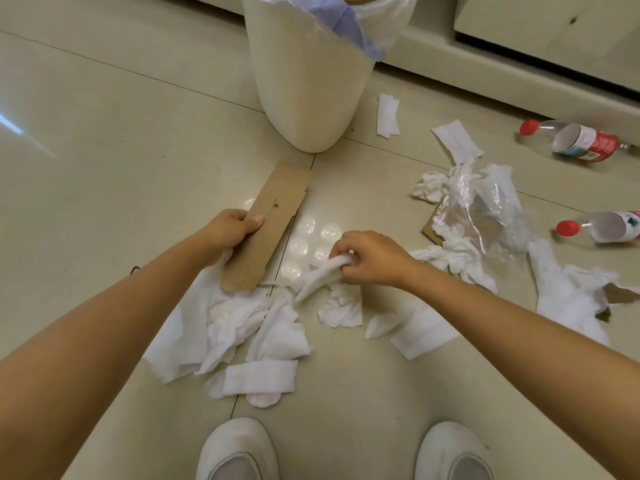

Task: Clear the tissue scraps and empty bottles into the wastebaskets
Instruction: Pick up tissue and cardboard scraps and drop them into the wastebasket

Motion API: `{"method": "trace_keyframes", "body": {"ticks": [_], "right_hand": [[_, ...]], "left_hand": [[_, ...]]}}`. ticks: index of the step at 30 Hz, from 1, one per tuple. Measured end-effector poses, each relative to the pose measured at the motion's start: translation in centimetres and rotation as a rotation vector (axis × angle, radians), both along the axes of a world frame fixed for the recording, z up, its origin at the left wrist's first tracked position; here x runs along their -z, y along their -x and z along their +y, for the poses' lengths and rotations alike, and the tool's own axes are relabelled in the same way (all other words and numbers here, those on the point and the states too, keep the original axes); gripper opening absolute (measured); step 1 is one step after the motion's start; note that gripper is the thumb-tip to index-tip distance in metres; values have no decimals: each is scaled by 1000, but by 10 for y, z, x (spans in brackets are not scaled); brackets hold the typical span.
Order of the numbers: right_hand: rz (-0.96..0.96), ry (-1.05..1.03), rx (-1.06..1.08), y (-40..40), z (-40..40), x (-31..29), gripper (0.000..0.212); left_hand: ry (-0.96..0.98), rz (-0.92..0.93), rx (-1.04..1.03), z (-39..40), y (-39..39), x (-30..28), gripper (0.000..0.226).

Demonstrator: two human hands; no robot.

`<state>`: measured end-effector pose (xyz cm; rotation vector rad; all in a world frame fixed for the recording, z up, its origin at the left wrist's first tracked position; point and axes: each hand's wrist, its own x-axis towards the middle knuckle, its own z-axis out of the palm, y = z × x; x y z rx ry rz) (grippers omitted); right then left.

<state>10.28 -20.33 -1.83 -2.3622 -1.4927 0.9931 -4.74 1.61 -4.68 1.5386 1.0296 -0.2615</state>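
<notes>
Head view looks down at a tiled floor [104,140] strewn with litter, with a cream wastebasket [311,81] standing at the top centre as the landmark. Below and to the left of the wastebasket, the left hand [225,230] grips a brown cardboard strip [268,220], thumb on top, fingers curled under its edge; the strip's far end points up toward the wastebasket's base. Under that strip and nearer the person lies a heap of crumpled tissue scraps [242,330]. Directly below the wastebasket, the right hand [367,258] pinches a twisted tissue piece [318,275], lifting one end off the heap, fingers bunched tight around it. The two hands are apart, with bare tile between them. White shoes [239,452] show at the bottom edge. Right of the wastebasket, two flat tissue sheets [388,114] lie on the floor, and below them a pile of tissue wads mixed with clear plastic wrap [485,206]. Far right of the wastebasket lie two empty bottles with red caps: one with a red label [575,140], another lower down [602,227], both on their sides.
</notes>
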Motion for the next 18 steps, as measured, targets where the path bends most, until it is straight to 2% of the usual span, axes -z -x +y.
{"method": "trace_keyframes", "body": {"ticks": [2,4,7,9,11,14,18], "right_hand": [[-66,84,-137,4,-11,1,27],[-161,73,-268,11,-21,7,33],[-287,-1,-399,22,-31,19,60],[-323,39,-478,27,-32,21,80],[-345,114,-542,31,-34,22,90],[-400,169,-551,37,-39,26,92],[-365,145,-459,48,-41,35,62]], "left_hand": [[-9,0,11,-3,-2,-3,28],[-15,0,21,-6,-3,-7,29],[-29,-10,27,-10,-4,-13,29],[-31,-8,36,-11,-3,-16,28],[-33,-5,45,-12,-1,-18,28],[-42,-1,53,-11,2,-18,29],[-49,25,64,-10,5,-17,31]]}}
